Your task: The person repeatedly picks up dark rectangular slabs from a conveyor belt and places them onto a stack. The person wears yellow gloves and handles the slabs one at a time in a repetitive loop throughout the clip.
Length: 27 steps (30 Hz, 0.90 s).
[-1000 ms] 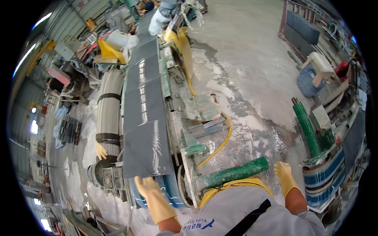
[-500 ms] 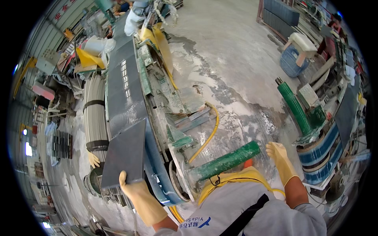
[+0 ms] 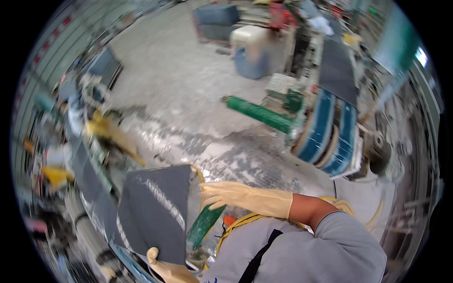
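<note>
A dark grey flat stone slab (image 3: 153, 207), streaked with light reflections, is held tilted in front of me at the lower left. My left hand (image 3: 167, 269), in a cream rubber glove, grips its near edge with the thumb on top; the other fingers are hidden under the slab. Beside the slab's right edge is my right hand (image 3: 231, 195), gloved alike, fingers stretched out and holding nothing. A green cylinder (image 3: 205, 226) lies partly behind the slab and my right hand. Under the slab's left side runs a blue conveyor belt (image 3: 127, 259), carrying further dark slabs (image 3: 92, 179).
To the right stands another conveyor with blue belts (image 3: 318, 129), a dark slab (image 3: 337, 70) on it and a green cylinder (image 3: 257, 113) jutting leftward. Wet concrete floor (image 3: 174, 89) stretches between the lines. A blue drum (image 3: 250, 63) stands farther back. Yellow hose (image 3: 375, 212) lies at right.
My view has swung right. The slab has come off the belt line toward me, still in my left hand. My right hand has moved left, close to the slab's right edge.
</note>
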Tool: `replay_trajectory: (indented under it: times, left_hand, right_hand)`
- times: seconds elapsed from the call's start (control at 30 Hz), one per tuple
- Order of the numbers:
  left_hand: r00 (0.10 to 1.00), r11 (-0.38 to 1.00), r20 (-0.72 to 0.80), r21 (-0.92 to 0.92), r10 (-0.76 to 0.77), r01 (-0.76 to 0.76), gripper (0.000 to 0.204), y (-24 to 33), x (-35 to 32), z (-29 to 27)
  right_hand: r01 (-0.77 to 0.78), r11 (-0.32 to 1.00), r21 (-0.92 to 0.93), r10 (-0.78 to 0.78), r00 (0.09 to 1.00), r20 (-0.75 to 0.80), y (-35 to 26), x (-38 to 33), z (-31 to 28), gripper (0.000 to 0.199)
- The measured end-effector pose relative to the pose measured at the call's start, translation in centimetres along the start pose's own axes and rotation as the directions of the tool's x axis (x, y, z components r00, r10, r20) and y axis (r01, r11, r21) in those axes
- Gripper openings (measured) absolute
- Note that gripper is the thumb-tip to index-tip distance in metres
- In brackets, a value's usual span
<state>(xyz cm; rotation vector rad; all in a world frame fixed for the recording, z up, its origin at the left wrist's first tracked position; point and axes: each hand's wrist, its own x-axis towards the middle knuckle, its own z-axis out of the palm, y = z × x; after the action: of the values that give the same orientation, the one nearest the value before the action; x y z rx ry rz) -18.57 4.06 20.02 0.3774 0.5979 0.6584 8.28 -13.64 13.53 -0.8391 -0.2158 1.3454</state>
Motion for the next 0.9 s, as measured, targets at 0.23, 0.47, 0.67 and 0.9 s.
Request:
replay_trajectory:
  times: [0.23, 0.47, 0.67, 0.9]
  left_hand:
    - [0.838, 0.804, 0.136, 0.396, -0.529, 0.444, 0.069, -17.1, 3.4, 12.2]
    - [0.641, 0.662, 0.223, 0.446, -0.734, 0.603, 0.052, -33.2, 4.1, 21.1]
    - [0.611, 0.555, 0.297, 0.78, -0.734, 0.288, 0.052, -43.8, 5.5, 26.8]
    - [0.461, 0.477, 0.306, 0.821, -0.833, 0.315, 0.059, -54.5, 10.9, 30.0]
  right_hand:
    - [0.316, 0.885, 0.342, -0.19, 0.916, -0.354, -5.1, -16.8, -7.2, 0.057]
    - [0.431, 0.871, -0.237, -0.429, 0.43, -0.795, -2.7, -29.8, -14.3, 0.04]
    - [0.772, 0.632, -0.069, -0.327, 0.185, -0.927, -2.3, -32.4, -19.9, 0.036]
    - [0.915, 0.396, -0.078, -0.262, 0.031, -0.965, -5.5, -33.0, -26.6, 0.035]
